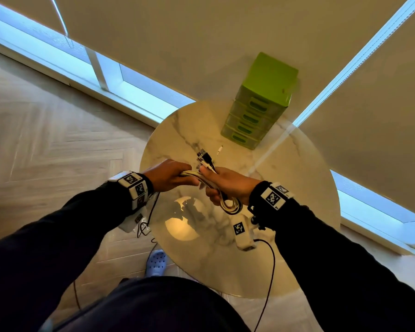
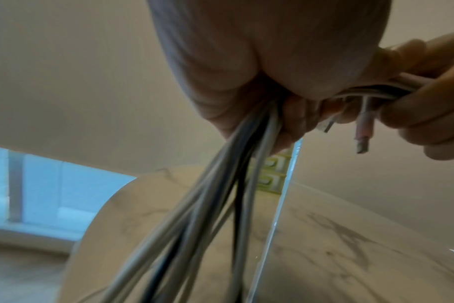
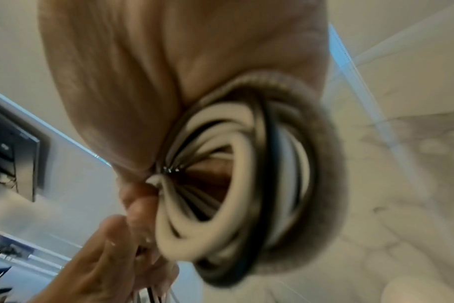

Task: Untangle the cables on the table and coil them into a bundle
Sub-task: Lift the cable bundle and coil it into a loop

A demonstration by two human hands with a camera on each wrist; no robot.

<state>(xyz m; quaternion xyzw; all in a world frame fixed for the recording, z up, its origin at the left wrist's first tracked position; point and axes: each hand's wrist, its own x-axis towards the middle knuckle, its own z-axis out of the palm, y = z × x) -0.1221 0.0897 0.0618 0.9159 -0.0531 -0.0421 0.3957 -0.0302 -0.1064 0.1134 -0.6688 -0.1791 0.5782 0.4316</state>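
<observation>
A bundle of white, grey and black cables (image 1: 210, 185) is held in the air above the round marble table (image 1: 297, 212). My left hand (image 1: 171, 174) grips one end of the bundle, and the strands (image 2: 208, 205) trail down past the wrist camera. My right hand (image 1: 225, 184) grips the other part, with the looped ends (image 1: 231, 207) sticking out below the palm; those loops (image 3: 259, 184) fill the right wrist view. Black and white plugs (image 1: 205, 158) poke out above my right thumb. Two plug ends (image 2: 362, 133) hang between the hands.
A green drawer unit (image 1: 259, 104) stands at the table's far edge. Roller blinds hang behind it over low windows. Thin black leads (image 1: 272, 264) run from the wrist devices down past the table. A blue clog (image 1: 156, 262) is on the wooden floor by the table's near edge.
</observation>
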